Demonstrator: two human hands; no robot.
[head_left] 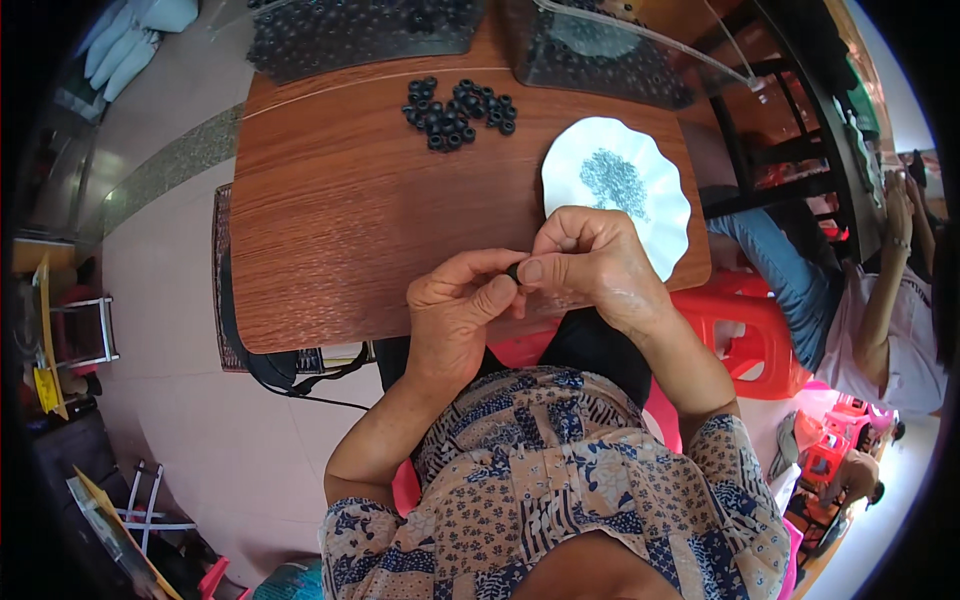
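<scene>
My left hand (447, 315) pinches a small black ring-like part (513, 272) between thumb and forefinger, just above the table's near edge. Against that part my right hand (605, 265) brings its thumb and forefinger together. Whatever lies between the right fingertips is too small or hidden to make out. Beyond my right hand, a white wavy-rimmed plate (667, 235) bears a heap of tiny grey metallic pieces (613, 183). A loose cluster of black round parts with holes (455, 115) lies farther back on the brown wooden table (340, 220).
Two clear plastic bins stand at the table's far side, the left bin (365, 40) full of black parts and the right bin (600, 65) partly filled. A red plastic stool (745, 330) and a seated person in jeans (780, 275) are close on the right.
</scene>
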